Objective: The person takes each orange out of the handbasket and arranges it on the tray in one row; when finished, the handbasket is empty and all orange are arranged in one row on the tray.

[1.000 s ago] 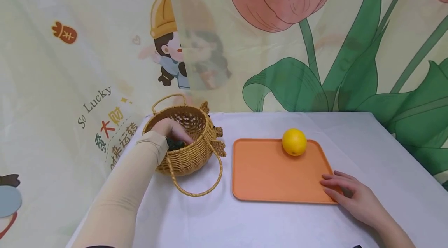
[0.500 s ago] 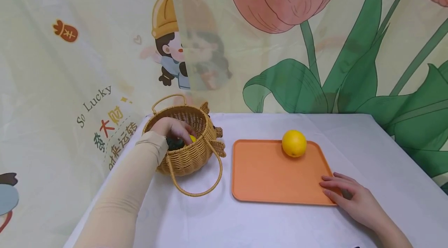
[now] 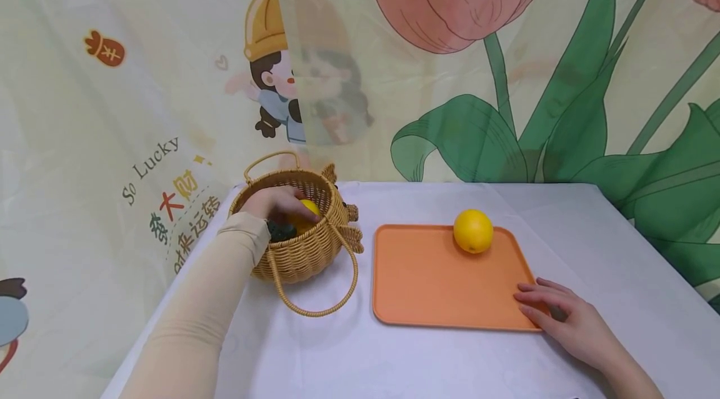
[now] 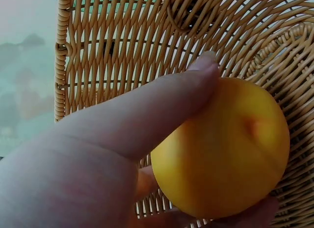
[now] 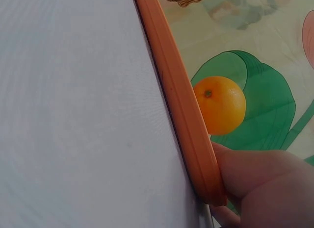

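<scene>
- My left hand is inside the basket, left of centre in the head view, and it holds the yellow fruit.
- In the left wrist view the fruit sits right of centre, between my thumb, which reaches in from the left across its upper left side, and my fingers, seen partly at its lower edge.
- The fruit's dimple faces the camera, to the right of my thumb, and the woven inside of the basket fills the space above and to the right.
- In the head view only part of the fruit shows past my hand, inside the right part of the rim.
- A dark green thing lies in the basket below my hand; I cannot tell what it is.
- My right hand rests at the lower right corner of the tray, fingers loosely extended over its edge, not wrapped around anything.
- The tray lies right of centre on the white cloth, well apart from my right side of the frame's edge and beside the basket.
- The orange sits at the tray's far edge, up and left of my right hand, apart from it.
</scene>
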Available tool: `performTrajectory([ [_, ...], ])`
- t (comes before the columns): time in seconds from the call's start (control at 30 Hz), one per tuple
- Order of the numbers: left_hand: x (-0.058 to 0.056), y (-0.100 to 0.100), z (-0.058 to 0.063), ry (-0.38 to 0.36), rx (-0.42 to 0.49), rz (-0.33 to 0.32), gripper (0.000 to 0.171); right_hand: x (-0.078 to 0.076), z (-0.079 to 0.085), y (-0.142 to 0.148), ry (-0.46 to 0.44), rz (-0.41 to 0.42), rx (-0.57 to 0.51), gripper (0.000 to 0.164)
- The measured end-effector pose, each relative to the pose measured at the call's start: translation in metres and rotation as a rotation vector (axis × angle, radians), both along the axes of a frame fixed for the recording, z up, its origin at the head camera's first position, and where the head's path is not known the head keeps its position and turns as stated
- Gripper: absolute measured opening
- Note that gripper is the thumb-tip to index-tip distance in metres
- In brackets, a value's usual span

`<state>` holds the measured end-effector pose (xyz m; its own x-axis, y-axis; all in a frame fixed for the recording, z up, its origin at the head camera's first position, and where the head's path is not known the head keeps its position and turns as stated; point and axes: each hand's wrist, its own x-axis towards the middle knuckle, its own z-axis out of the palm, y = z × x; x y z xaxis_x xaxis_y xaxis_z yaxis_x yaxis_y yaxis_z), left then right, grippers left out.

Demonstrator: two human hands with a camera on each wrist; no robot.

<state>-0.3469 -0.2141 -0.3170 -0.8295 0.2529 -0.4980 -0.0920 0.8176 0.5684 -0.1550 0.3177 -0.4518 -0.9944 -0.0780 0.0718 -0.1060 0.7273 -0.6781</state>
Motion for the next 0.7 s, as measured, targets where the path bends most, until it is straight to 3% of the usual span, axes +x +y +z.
performTrajectory([
  [0.17,-0.0014,-0.0008,-0.0008,-0.034,0.016,-0.017,0.090,0.0001,-0.0004,0.0002,-0.001,-0.002,-0.003,0.037],
  [0.37,-0.0035,-0.0007,-0.0031,-0.053,0.043,-0.039,0.082,0.0000,-0.0007,0.0011,-0.002,0.002,-0.006,0.037],
  [0.7,-0.0035,0.0014,-0.0022,-0.047,0.056,-0.036,0.054,-0.0005,-0.0004,0.0006,0.001,-0.004,-0.016,0.036],
])
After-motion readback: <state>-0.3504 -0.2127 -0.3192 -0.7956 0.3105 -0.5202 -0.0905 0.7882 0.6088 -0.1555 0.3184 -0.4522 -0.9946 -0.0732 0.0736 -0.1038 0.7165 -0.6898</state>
